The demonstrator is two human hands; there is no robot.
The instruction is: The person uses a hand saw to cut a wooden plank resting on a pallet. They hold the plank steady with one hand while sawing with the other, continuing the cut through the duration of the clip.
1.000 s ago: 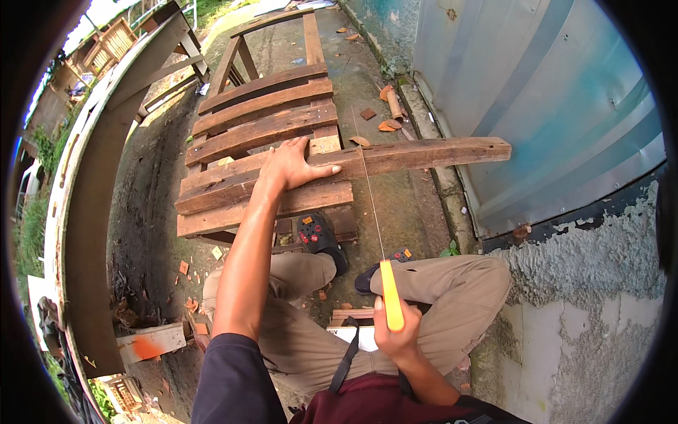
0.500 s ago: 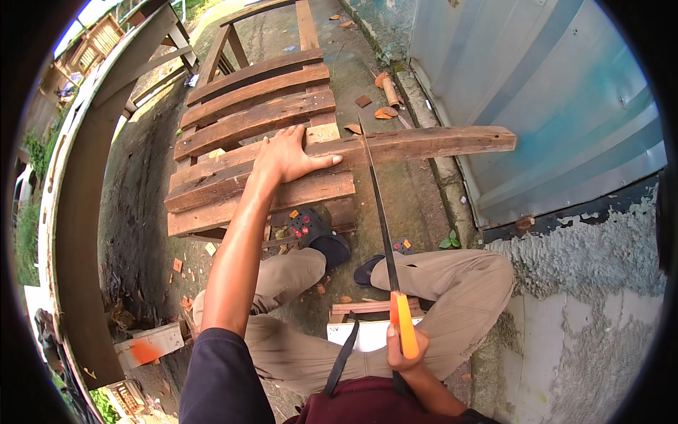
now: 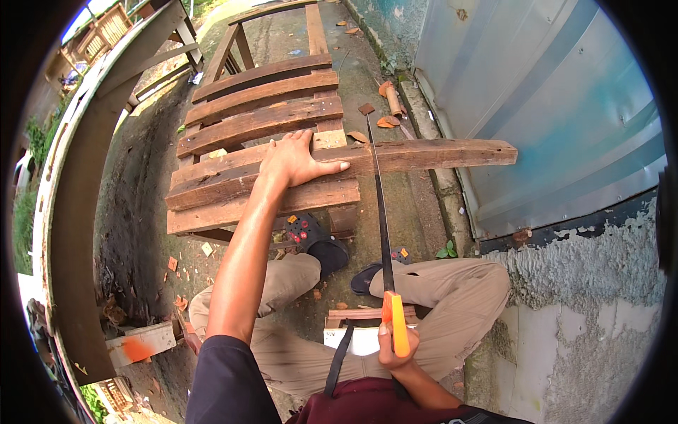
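A long brown wooden beam [image 3: 438, 153] lies crosswise over a slatted wooden bench [image 3: 265, 121], its right end sticking out past the slats. My left hand [image 3: 293, 161] presses flat on the beam, fingers spread and thumb pointing right. In my right hand [image 3: 397, 346] is the orange and yellow handle of a handsaw [image 3: 383, 233]. Its dark narrow blade runs away from me and crosses the beam a little to the right of my left thumb. How deep the blade sits in the wood I cannot tell.
A corrugated metal sheet [image 3: 544, 92] stands at the right, above a rough plastered wall [image 3: 586, 283]. A wooden frame [image 3: 81, 233] rises along the left. Dry leaves [image 3: 388, 121] and wood scraps [image 3: 173, 263] litter the ground. A small wood-and-white object [image 3: 351, 340] sits between my legs.
The view has shifted slightly. My right hand and the saw handle have moved a little left and the blade stands straighter across the beam. My left hand stays on the beam.
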